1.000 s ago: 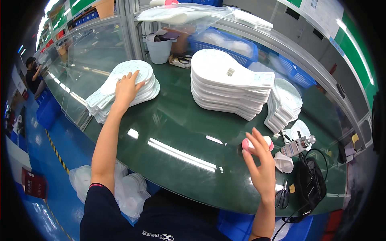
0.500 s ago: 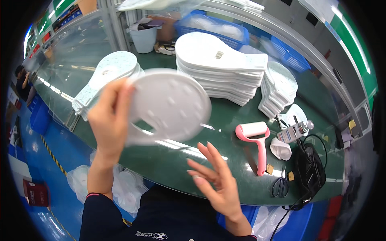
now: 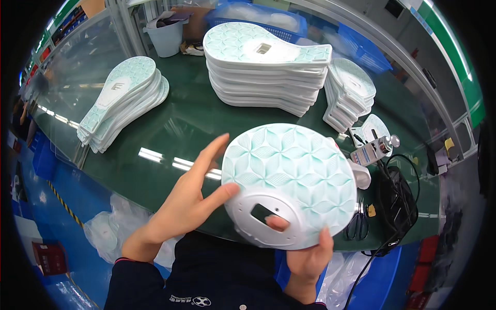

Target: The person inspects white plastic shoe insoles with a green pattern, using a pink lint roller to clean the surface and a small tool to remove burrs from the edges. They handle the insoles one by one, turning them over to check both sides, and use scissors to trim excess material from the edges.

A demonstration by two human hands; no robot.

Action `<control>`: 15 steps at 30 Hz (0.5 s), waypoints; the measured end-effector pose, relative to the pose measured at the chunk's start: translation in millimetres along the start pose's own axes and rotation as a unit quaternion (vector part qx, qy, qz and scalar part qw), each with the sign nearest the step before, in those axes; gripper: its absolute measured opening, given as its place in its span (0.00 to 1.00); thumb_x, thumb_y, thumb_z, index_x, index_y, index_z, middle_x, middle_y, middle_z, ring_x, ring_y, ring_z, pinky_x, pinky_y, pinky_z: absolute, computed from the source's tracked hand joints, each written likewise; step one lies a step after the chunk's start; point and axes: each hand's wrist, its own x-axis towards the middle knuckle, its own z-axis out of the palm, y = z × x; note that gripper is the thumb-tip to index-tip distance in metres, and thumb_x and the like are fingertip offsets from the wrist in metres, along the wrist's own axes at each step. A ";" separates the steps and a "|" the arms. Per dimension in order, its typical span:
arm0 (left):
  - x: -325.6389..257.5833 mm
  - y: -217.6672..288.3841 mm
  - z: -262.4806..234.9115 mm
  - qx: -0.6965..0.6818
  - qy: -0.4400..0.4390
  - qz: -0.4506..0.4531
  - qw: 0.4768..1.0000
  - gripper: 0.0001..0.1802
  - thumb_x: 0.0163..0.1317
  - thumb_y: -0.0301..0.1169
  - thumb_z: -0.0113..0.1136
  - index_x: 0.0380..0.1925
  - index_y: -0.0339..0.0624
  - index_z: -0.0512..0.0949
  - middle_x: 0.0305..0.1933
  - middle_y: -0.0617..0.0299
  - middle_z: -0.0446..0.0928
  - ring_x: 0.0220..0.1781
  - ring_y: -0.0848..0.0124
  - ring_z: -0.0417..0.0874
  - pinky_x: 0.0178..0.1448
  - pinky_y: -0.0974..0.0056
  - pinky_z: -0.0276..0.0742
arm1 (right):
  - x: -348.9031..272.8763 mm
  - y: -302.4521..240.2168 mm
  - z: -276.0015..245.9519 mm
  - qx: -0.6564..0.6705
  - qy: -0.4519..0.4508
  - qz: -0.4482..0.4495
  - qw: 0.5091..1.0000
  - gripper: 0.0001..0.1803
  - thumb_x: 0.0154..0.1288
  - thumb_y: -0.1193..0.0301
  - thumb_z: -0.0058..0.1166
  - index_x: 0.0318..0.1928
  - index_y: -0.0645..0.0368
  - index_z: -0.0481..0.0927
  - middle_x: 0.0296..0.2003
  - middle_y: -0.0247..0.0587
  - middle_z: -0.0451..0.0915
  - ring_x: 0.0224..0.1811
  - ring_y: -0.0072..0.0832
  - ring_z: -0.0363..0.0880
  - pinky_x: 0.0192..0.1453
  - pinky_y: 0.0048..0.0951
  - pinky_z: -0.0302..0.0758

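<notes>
My right hand (image 3: pixel 309 256) grips a round white plastic panel (image 3: pixel 289 163) from below, thumb on its front edge. One of its fingertips shows through the oblong cutout. The panel's face has a pale green petal pattern and a plain white round area around the cutout. My left hand (image 3: pixel 194 199) is at the panel's left edge with thumb and forefinger spread; the thumb tip meets the rim. Behind the panel stands a tall stack of paddle-shaped patterned panels (image 3: pixel 263 77). A smaller stack (image 3: pixel 124 85) lies at the left, another (image 3: pixel 351 85) at the right.
Right of the held panel are a clear bottle (image 3: pixel 369 153), a white cup-like piece (image 3: pixel 361 175), scissors (image 3: pixel 357 225) and a black bag (image 3: pixel 397 212) with a cable. Blue baskets (image 3: pixel 256 20) and a white bin (image 3: pixel 165 39) line the back of the green table (image 3: pixel 170 121).
The panel has turned from its plain ribbed back to its patterned face and moved right and nearer. My right hand has taken hold of it; my left has loosened its grip. The panel now covers the pink roller.
</notes>
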 end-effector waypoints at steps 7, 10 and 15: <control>-19.0 17.5 0.7 -0.258 -0.068 -0.030 0.963 0.35 0.52 0.15 0.54 0.59 0.31 0.50 0.48 0.47 0.71 0.49 0.66 0.75 0.51 0.66 0.74 | 2.8 -19.4 -8.0 0.116 -0.007 -0.103 0.988 0.35 0.65 0.51 0.28 0.63 0.63 0.45 0.59 0.47 0.57 0.58 0.42 0.60 0.60 0.43 0.58; -24.2 26.5 -0.2 -0.285 -0.076 -0.030 0.955 0.34 0.53 0.15 0.54 0.58 0.30 0.51 0.48 0.46 0.71 0.49 0.66 0.75 0.52 0.66 0.73 | 3.3 -21.1 -3.2 0.184 0.001 -0.190 0.964 0.38 0.63 0.49 0.33 0.63 0.63 0.45 0.60 0.49 0.57 0.59 0.42 0.60 0.61 0.41 0.57; -31.9 28.4 -3.2 -0.285 -0.066 0.029 0.956 0.24 0.58 0.17 0.46 0.55 0.25 0.54 0.47 0.44 0.73 0.50 0.66 0.74 0.51 0.67 0.71 | -7.3 -22.4 -10.9 -0.627 0.152 -0.347 0.681 0.57 0.46 0.43 0.57 0.61 0.75 0.44 0.57 0.57 0.60 0.58 0.39 0.62 0.59 0.32 0.59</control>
